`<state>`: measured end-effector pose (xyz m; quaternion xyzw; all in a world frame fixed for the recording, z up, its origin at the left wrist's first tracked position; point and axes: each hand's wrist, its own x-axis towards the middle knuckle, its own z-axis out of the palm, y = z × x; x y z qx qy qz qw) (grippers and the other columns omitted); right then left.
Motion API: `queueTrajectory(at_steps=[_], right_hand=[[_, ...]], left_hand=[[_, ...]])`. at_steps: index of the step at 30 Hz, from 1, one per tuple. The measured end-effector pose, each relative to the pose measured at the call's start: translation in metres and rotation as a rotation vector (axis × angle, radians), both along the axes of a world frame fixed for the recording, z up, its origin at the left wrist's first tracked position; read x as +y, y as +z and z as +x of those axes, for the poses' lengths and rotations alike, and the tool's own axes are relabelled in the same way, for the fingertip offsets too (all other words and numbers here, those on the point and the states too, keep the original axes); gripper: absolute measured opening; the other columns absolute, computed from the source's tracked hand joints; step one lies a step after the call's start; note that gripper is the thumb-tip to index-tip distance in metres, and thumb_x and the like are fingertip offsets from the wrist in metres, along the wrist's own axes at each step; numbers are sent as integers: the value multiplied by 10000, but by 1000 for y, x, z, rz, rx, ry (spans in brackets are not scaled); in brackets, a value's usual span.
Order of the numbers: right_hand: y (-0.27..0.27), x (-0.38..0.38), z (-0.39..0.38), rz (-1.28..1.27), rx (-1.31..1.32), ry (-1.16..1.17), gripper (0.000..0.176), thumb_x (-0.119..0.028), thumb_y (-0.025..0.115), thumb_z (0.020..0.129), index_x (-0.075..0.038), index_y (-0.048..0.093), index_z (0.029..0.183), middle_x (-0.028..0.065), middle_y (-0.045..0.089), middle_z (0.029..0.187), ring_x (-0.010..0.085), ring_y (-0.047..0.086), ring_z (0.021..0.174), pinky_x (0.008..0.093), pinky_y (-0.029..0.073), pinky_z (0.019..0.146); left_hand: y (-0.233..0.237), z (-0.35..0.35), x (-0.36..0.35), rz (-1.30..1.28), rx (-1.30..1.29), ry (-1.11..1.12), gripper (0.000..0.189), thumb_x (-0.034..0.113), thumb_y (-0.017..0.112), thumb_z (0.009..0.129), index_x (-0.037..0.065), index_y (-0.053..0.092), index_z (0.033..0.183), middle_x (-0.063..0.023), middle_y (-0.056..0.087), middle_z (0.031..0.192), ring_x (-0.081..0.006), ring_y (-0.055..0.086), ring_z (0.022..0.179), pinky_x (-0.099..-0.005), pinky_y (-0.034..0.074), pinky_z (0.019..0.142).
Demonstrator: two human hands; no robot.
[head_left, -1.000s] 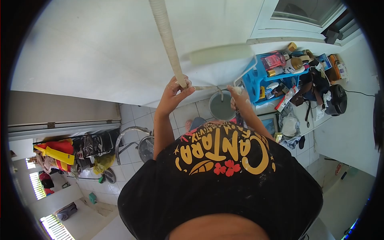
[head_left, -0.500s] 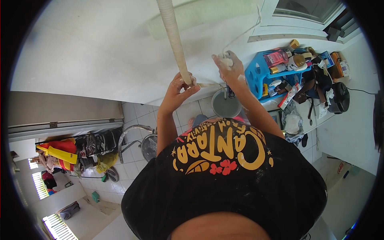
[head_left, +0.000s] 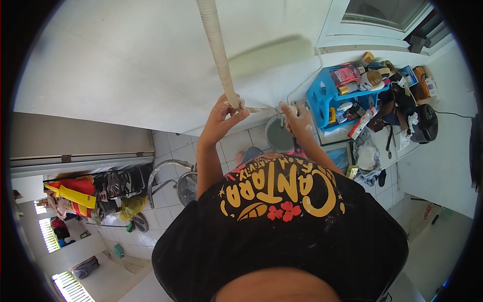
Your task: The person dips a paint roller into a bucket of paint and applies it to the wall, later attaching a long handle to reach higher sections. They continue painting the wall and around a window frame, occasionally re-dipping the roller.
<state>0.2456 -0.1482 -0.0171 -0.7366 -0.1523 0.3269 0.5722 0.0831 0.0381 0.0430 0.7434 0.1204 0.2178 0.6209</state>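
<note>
A long ribbed pipe (head_left: 214, 40), wrapped in beige tape, runs down from the top of the view. My left hand (head_left: 225, 113) closes around its lower end, fingers behind and thumb in front, with white residue on the fingertips. From there a short pale strip (head_left: 261, 109) extends right toward my other hand. My right hand (head_left: 298, 121), also smeared with white, is closed beside the strip's far end. A thin white cord (head_left: 307, 80) rises from its fingers toward the window. Just below that hand a dark handle-like piece (head_left: 296, 146) shows, and a bucket (head_left: 279, 135) stands on the floor.
A blue plastic rack (head_left: 322, 98) crowded with bottles stands right of my right hand, with bags and a black appliance (head_left: 426, 123) beyond. On the left, a round-framed metal stool (head_left: 187, 186) sits on the tiles near a loaded shoe rack (head_left: 108, 189). A white wall (head_left: 100, 75) rises ahead.
My right hand has come down toward the strip and bucket, and the white cord has swung lower with it. My left hand stays at the wrapped pipe's end.
</note>
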Motion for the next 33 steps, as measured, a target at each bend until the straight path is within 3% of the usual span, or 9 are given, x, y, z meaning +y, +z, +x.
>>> queueTrajectory(at_steps=[2,5,10,12,16,18,24,29,33], right_hand=[[26,1,7,494,63,67,430,-356,662,922,-8,530,1136,28,546,652,96,487,489,232,422,458],[64,-6,20,598,129,181,384,-226,533,993,-26,428,1303,62,559,764,92,524,585,218,439,515],[55,-6,16,589,244,18,296,-310,528,1003,-57,479,1150,39,521,705,82,479,515,213,389,448],[45,-12,9,437,139,-2,283,-340,538,999,-65,505,1052,25,507,668,82,462,478,218,366,414],[1,-27,-2,269,217,-17,307,-360,576,978,-58,534,1012,13,497,637,83,470,469,221,359,400],[-7,-29,-5,189,235,-70,329,-357,636,945,-42,554,990,9,499,617,85,486,464,223,356,391],[34,-19,-1,220,-58,-169,383,-286,716,890,19,576,1076,13,543,585,78,463,418,220,338,384],[85,-6,-1,348,17,-94,420,-283,729,879,30,563,1105,23,549,593,76,467,427,214,333,389],[74,1,9,399,21,-67,437,-290,719,886,43,551,1116,23,549,593,77,478,433,212,337,388]], left_hand=[[6,0,1,33,18,-12,196,150,751,831,39,600,885,-12,505,953,-93,471,785,-245,409,664],[4,1,2,44,40,-26,201,157,748,836,36,598,889,-13,504,949,-93,475,785,-243,410,663],[8,1,-1,36,34,-31,215,175,747,839,34,594,893,-13,499,943,-94,483,789,-241,413,667],[10,0,-3,53,31,-15,227,191,747,841,35,592,896,-13,498,939,-97,488,792,-240,413,668],[2,-5,1,41,32,-19,235,202,747,843,37,590,903,-14,498,944,-101,491,803,-239,416,675],[6,-7,5,54,106,-46,204,98,719,855,62,577,998,-15,476,1033,-121,483,905,-288,415,781],[5,-12,4,-32,103,-64,214,92,706,857,65,559,1009,-9,472,1017,-114,469,882,-281,405,760],[6,-10,0,12,78,-42,220,171,751,839,50,589,925,-4,484,982,-89,470,826,-229,395,667],[6,-12,0,38,100,-29,231,182,754,837,49,589,927,-3,485,990,-95,448,818,-229,380,668]])
